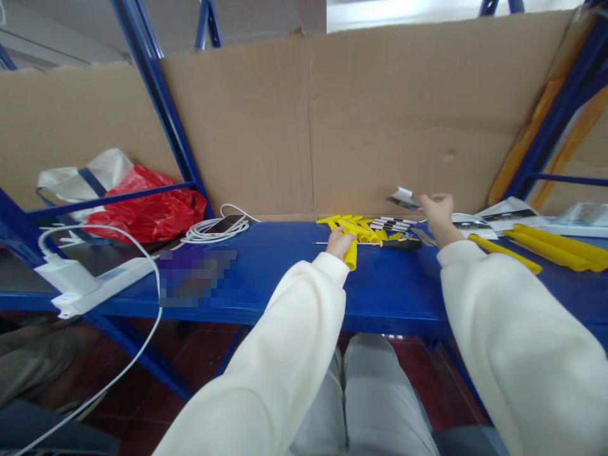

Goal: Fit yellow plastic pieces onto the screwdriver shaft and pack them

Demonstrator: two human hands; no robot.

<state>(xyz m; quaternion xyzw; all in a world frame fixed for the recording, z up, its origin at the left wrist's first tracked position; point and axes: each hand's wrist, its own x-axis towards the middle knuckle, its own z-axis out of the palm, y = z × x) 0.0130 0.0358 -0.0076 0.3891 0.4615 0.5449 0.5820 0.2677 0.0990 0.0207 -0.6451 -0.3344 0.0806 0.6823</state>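
The left hand (340, 242) grasps a yellow tube (350, 256), which sticks out on its near side. The right hand (437, 214) pinches a small dark-and-white piece (403, 199). Between both hands lies a screwdriver (401, 244).

Smooth plastic tube (351, 256), matt brown cardboard panel (380, 120)

Brown cardboard panels (237, 126) behind a blue metal bench (256, 266), red tiled floor (185, 348) below.
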